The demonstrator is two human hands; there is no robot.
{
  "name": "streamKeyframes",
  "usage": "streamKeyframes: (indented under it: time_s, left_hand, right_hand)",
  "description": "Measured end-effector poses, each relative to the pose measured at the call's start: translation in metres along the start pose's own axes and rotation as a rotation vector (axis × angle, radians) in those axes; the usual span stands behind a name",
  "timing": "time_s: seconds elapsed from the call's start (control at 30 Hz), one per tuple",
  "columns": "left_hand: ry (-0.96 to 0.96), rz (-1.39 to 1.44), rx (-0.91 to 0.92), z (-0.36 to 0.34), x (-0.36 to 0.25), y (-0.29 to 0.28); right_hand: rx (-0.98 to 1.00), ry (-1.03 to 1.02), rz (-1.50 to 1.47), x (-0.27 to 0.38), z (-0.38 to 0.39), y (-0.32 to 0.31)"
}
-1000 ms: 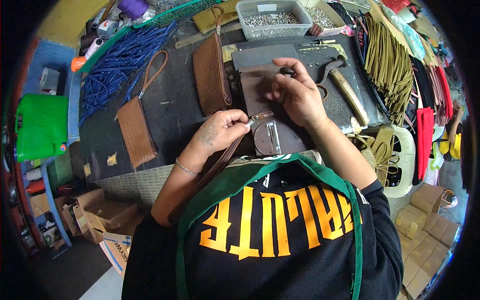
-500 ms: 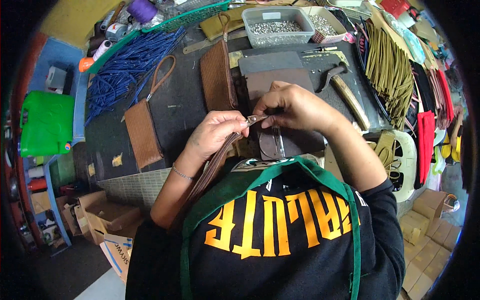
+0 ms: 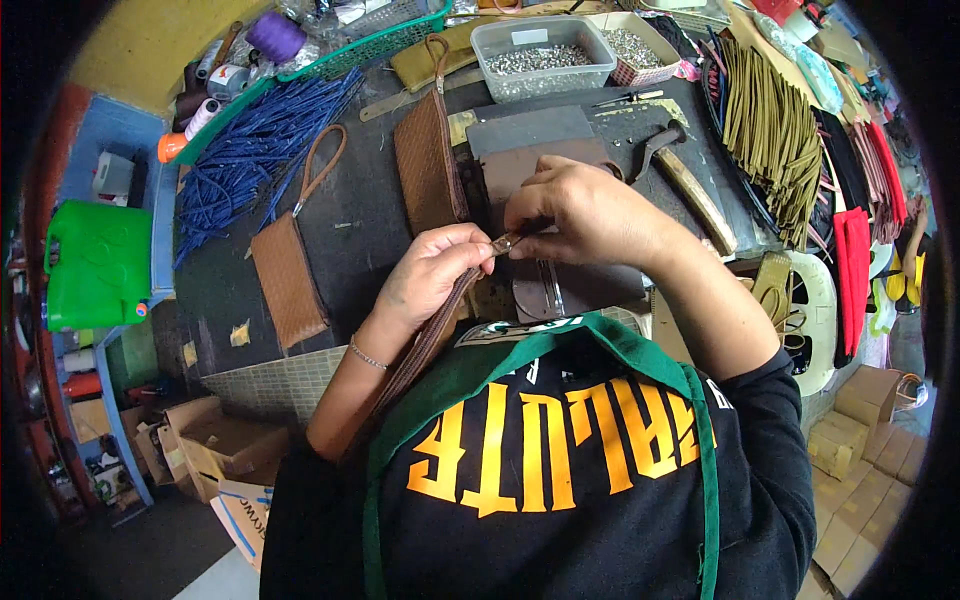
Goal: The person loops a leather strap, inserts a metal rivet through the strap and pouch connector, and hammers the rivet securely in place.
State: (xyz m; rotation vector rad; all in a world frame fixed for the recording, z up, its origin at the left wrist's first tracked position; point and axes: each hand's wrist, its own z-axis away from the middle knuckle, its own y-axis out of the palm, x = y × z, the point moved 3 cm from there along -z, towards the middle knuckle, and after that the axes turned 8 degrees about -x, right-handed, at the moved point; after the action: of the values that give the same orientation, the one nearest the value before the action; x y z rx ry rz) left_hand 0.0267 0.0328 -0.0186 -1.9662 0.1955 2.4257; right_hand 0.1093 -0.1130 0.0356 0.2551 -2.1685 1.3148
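My left hand [image 3: 428,280] is closed on the top corner of a brown pouch [image 3: 428,345], which hangs edge-on along my left forearm against the apron. A small metal clip [image 3: 503,243] shows between the two hands at that corner. My right hand [image 3: 585,212] pinches the clip's other end; its fingertips are partly hidden. Just beyond my hands lies a second brown woven pouch [image 3: 428,160] with a looped wrist strap. Another woven pouch [image 3: 288,285] with its strap [image 3: 322,172] rests to the left on the dark table.
A hammer [image 3: 695,200] lies at the right, near a dark brown leather piece [image 3: 510,172]. At the back stand a clear tub [image 3: 540,85] of metal fittings and a basket [image 3: 640,72]. Blue strips [image 3: 235,155] lie left, olive strips [image 3: 770,140] right.
My hands stay at the pouch's corner, and the right fingers have closed in nearer to the left, covering more of the clip. The whole view has shifted slightly.
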Motion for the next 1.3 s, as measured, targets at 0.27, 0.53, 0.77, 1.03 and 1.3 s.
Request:
streamKeyframes:
  time_s: [0.27, 0.53, 0.77, 1.03, 1.3]
  left_hand:
    - [0.066, 0.030, -0.074, 0.002, 0.001, 0.000]
    - [-0.124, 0.071, 0.025, -0.017, 0.029, 0.002]
    - [0.170, -0.439, -0.025, -0.019, 0.006, 0.005]
    - [0.533, -0.713, -0.096, -0.005, -0.035, 0.021]
    - [0.726, -1.176, -0.258, 0.012, -0.048, 0.031]
  right_hand:
    - [-0.120, 0.029, 0.005, 0.005, 0.009, 0.004]
    - [0.129, 0.311, -0.165, -0.028, 0.012, 0.003]
    - [0.117, 0.064, -0.009, -0.031, 0.015, 0.001]
    - [0.138, 0.097, -0.222, -0.015, 0.013, 0.000]
    - [-0.189, -0.056, 0.016, 0.001, 0.020, -0.006]
